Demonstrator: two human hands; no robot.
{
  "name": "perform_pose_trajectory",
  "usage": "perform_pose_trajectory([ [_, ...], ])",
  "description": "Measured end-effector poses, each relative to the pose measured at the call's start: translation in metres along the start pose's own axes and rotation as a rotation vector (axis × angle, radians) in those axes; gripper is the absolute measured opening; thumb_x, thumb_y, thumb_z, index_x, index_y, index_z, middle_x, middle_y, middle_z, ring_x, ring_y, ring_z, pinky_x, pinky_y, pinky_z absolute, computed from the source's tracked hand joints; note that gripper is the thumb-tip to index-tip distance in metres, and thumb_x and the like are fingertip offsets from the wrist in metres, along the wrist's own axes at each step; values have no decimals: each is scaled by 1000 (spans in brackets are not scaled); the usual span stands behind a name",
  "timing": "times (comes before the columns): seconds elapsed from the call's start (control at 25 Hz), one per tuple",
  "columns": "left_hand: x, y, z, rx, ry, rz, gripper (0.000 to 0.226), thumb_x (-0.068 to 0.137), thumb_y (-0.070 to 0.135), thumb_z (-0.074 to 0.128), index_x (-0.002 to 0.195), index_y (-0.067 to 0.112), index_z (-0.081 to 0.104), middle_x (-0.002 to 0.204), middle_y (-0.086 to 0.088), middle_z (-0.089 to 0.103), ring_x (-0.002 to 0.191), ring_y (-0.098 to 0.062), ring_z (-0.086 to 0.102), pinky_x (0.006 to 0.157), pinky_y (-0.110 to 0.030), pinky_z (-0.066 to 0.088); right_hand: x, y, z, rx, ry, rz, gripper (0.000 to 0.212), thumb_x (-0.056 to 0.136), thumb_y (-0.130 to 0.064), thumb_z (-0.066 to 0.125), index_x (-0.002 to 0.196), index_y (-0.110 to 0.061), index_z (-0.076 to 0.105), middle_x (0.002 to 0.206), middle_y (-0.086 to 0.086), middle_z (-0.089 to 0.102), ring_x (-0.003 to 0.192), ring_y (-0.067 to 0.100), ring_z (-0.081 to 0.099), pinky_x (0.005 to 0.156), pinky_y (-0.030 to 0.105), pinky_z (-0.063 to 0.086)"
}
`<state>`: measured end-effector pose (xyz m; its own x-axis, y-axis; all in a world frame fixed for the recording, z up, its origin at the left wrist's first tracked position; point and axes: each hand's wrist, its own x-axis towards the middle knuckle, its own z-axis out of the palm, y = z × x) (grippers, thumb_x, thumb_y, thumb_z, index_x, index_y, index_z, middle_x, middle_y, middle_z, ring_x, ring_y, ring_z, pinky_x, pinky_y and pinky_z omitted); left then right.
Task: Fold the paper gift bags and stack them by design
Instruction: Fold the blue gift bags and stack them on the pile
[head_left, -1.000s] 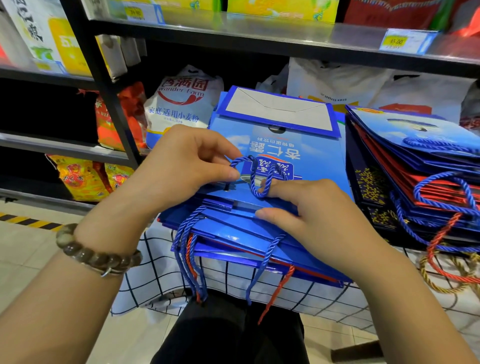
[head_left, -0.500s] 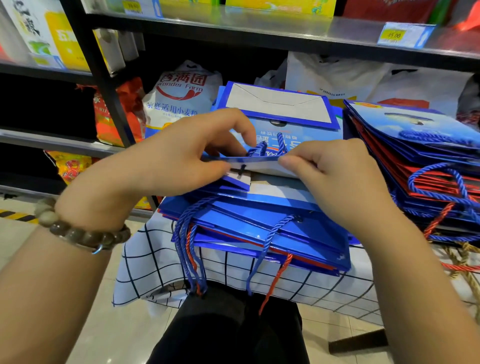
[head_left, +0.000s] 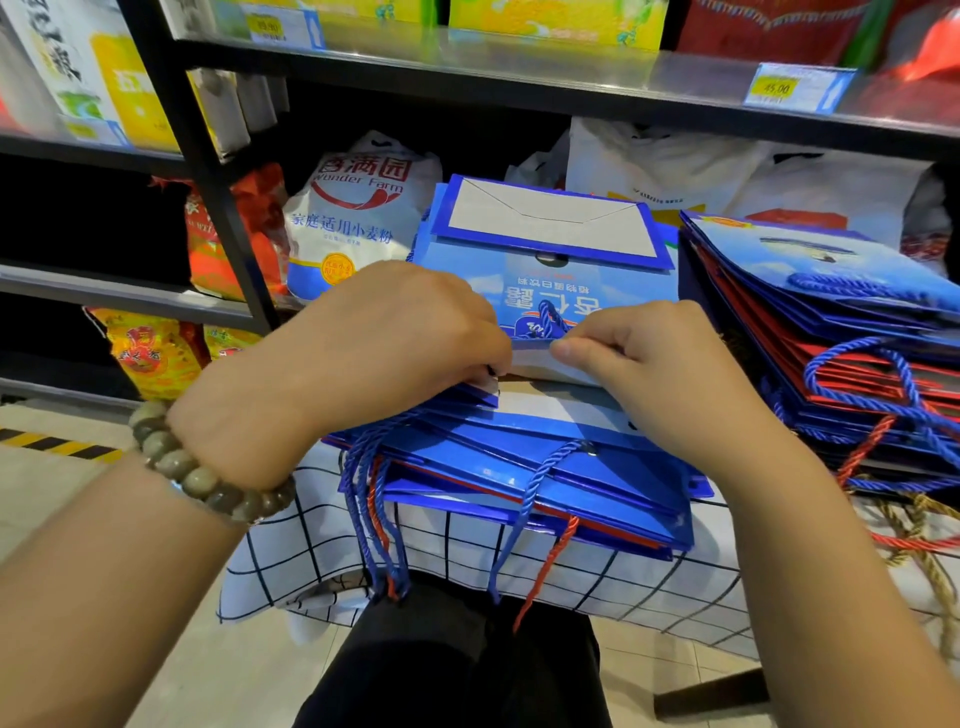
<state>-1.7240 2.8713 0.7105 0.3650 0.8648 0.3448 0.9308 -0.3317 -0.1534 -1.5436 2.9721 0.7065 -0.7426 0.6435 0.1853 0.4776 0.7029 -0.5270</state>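
While the black shelving fills the back with sacks and boxes, the checked cloth drapes over the surface in front of me, and on it sits my stack of flat blue bags, cords dangling over the near edge. Off to the right, just beside it, a second stack of blue and red bags slopes down towards me, rope handles looping loose. On top of my stack lies the blue gift bag I'm working on: bottom flap folded flat at the far end, print upside down to me, near rim lifted off the pile. Left hand, fingers curled tight, pinches that rim on the left; right hand, thumb and forefinger closed, pinches it on the right, the two nearly meeting. Between them the bag's blue cord handle pokes up. On my left wrist sits the bead bracelet.
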Motion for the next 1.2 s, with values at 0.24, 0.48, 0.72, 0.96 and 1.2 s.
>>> perform_pose_trajectory([
  [0.24, -3, 6, 14, -95, 110, 38, 19, 80, 24, 56, 80, 14, 73, 113, -8, 67, 101, -21, 54, 67, -40, 55, -3, 6, 5, -68, 14, 7, 25, 90, -40, 51, 76, -25, 65, 51, -9, 40, 68, 22, 40, 59, 33, 36],
  [0.48, 1, 33, 7, -281, 177, 46, 10, 82, 22, 58, 87, 26, 65, 88, 15, 67, 83, -3, 55, 70, -30, 43, -3, 9, 10, -127, 26, -40, 35, 88, -46, 43, 83, -22, 67, 61, -4, 48, 72, 25, 46, 62, 35, 40],
  [0.72, -2, 12, -3, -638, 198, -400, 18, 80, 39, 58, 92, 30, 68, 85, 16, 69, 82, -3, 61, 72, -18, 46, -12, 13, 12, -65, 35, -88, 29, 90, -41, 51, 83, -20, 69, 67, 2, 63, 70, 27, 53, 65, 40, 46],
  [0.96, 10, 12, 6, -757, -105, -692, 13, 88, 33, 56, 93, 27, 67, 73, -4, 66, 59, -15, 51, 54, -18, 38, -13, 13, 13, -65, 20, -75, 26, 90, -41, 51, 86, -23, 69, 57, -8, 51, 67, 22, 50, 62, 36, 43],
  [1.2, 13, 6, 1, -1021, -262, -745, 25, 81, 6, 64, 97, 25, 63, 68, -3, 59, 57, -16, 40, 47, -19, 31, -17, 15, 15, -45, 19, -88, 20, 88, -41, 55, 89, -29, 71, 57, -13, 51, 64, 14, 44, 60, 31, 37],
])
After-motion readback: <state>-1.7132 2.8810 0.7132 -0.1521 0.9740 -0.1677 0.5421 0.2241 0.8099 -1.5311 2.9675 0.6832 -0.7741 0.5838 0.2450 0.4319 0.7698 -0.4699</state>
